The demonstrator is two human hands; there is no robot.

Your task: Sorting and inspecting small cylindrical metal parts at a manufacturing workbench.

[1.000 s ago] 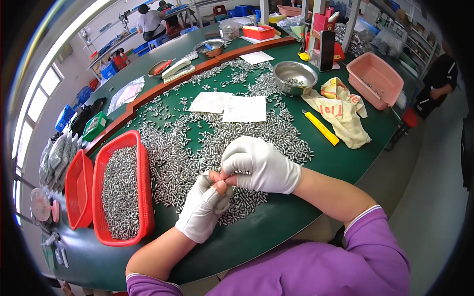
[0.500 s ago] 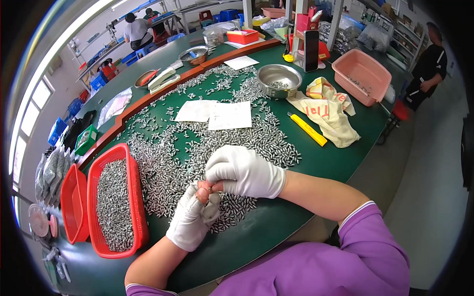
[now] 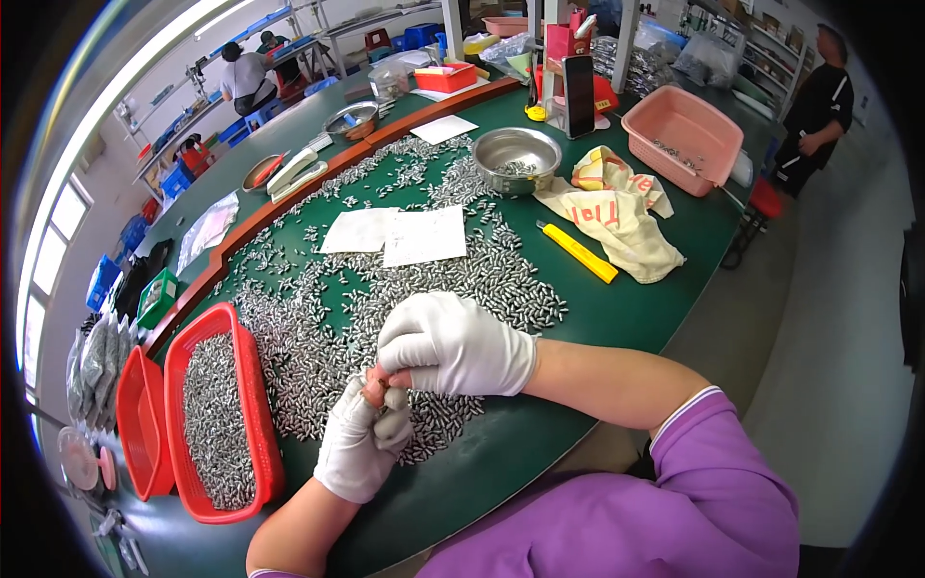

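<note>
My left hand [image 3: 361, 438] and my right hand [image 3: 455, 345] wear white gloves with bare fingertips and meet over the near edge of a spread of small silvery metal pieces [image 3: 501, 275]. The fingertips of both are pinched together on something too small and covered to make out. Left of my hands stands a red plastic basket [image 3: 252, 405] filled with the same kind of metal pieces. Beyond my hands, two sheets of white paper [image 3: 424, 236] lie on the pieces.
On the green table [image 3: 665, 313] lie a yellow utility knife [image 3: 578, 252] and a cream cloth [image 3: 617, 226]. A steel bowl [image 3: 517, 159], a phone [image 3: 579, 96] and a pink basket [image 3: 684, 140] stand farther back. An empty red basket [image 3: 143, 424] sits far left. One person [image 3: 817, 116] stands at right.
The view has shifted, so the table things sit a little farther left in it. My hands remain pinched together over the metal pieces.
</note>
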